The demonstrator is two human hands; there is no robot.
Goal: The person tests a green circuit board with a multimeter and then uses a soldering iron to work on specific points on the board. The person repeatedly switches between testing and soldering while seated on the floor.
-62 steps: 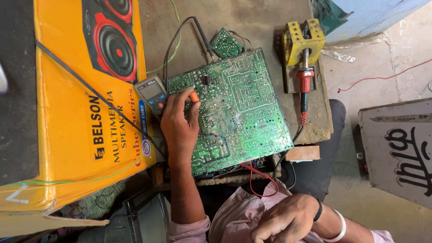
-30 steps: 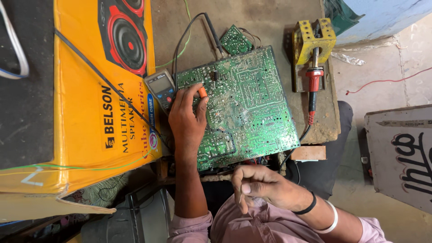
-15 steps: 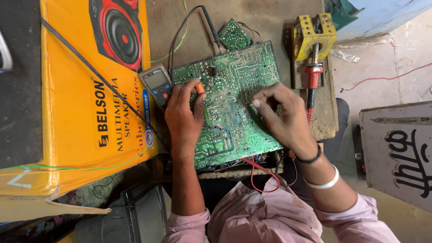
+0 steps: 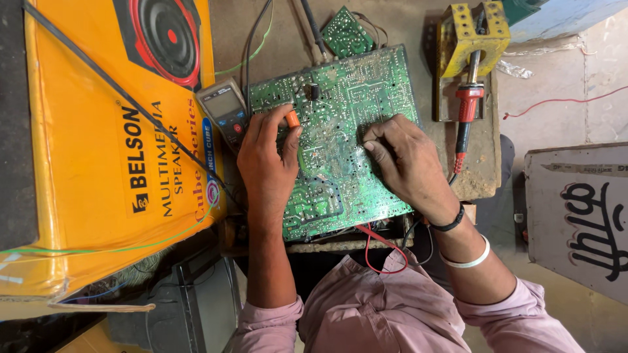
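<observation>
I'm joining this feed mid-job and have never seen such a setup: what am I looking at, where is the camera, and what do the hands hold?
There is one view, from a camera on the person's head, looking down at a workbench. A large green circuit board lies solder side up. The left hand rests on its left edge, pinching a small orange part. The right hand presses fingertips on the board and seems empty. Nearby are a grey meter, a small green board, a red-handled soldering iron on a yellow stand, and a yellow speaker box.
</observation>
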